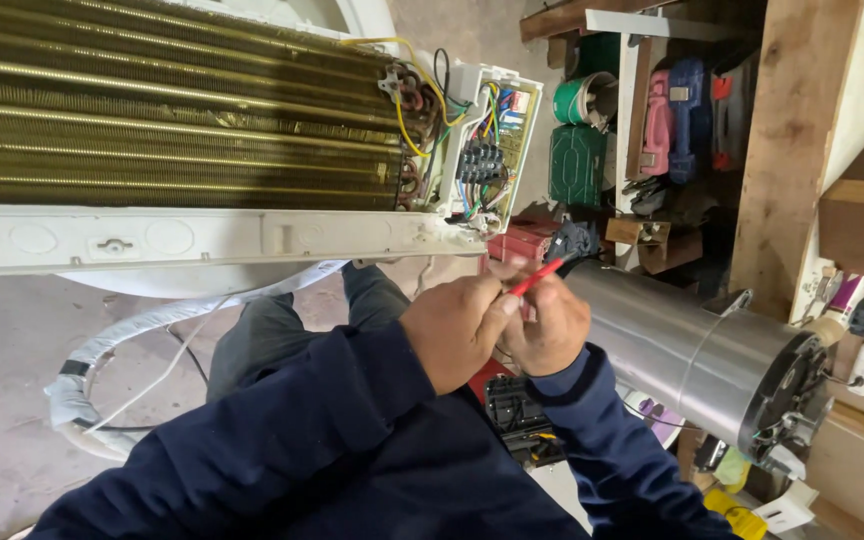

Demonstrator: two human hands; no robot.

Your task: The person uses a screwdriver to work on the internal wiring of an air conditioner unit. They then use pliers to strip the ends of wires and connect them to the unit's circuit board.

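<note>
My left hand point(457, 328) and my right hand point(552, 325) are pressed together just below an opened white air-conditioner unit point(202, 238). Both pinch a thin red piece point(537, 277), a wire or slim tool, that points up and right to a small black part point(573, 240). I cannot tell which of the two it is. Above the hands is the unit's white terminal box point(492, 140), with a black terminal block and several coloured wires. Gold coil fins point(152, 110) fill the unit's open body. Both arms are in dark blue sleeves.
A shiny steel cylinder point(692, 345) with a black end cap lies to the right of my hands. Wooden shelves point(642, 110) behind hold green, pink and blue tools. A white wrapped hose point(132, 335) curls on the floor at the left. A black case point(517, 410) lies under my hands.
</note>
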